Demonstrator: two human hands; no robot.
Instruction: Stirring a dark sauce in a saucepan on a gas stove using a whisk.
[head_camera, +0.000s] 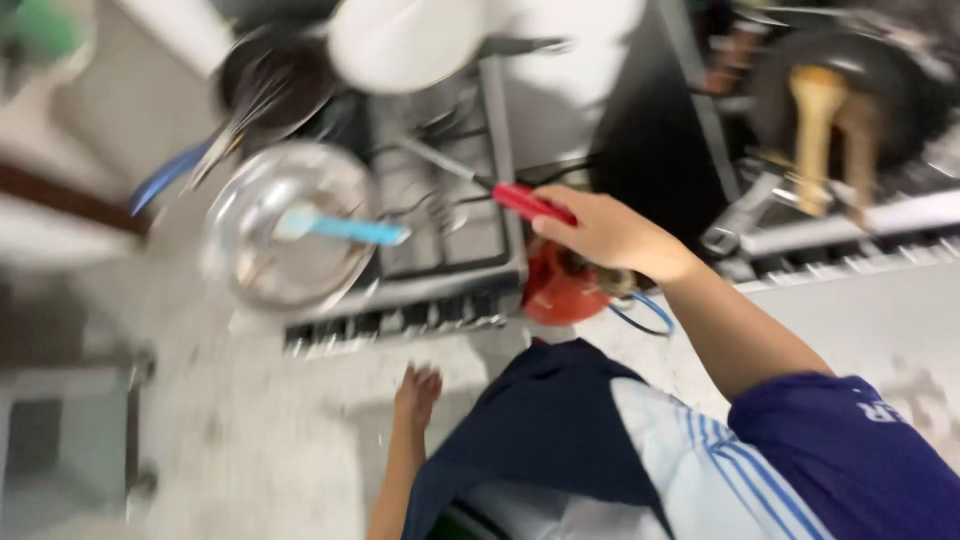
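The view is blurred. My right hand (610, 235) reaches over the edge of a gas stove (450, 250) and grips the red handle of a metal utensil (530, 203). Its thin metal shaft points up-left across the burner grates. My left hand is out of view. A round steel bowl (290, 225) sits on the stove's left side with a light blue spatula (340, 228) lying across it. My bare foot (415, 385) stands on the speckled floor below the stove.
A red gas cylinder (560, 290) with a blue hose (640, 315) sits under my hand. A white round dish (405, 40) and a dark pan (275, 80) holding utensils lie at the back. A dark pan with wooden spatulas (820, 100) is at right.
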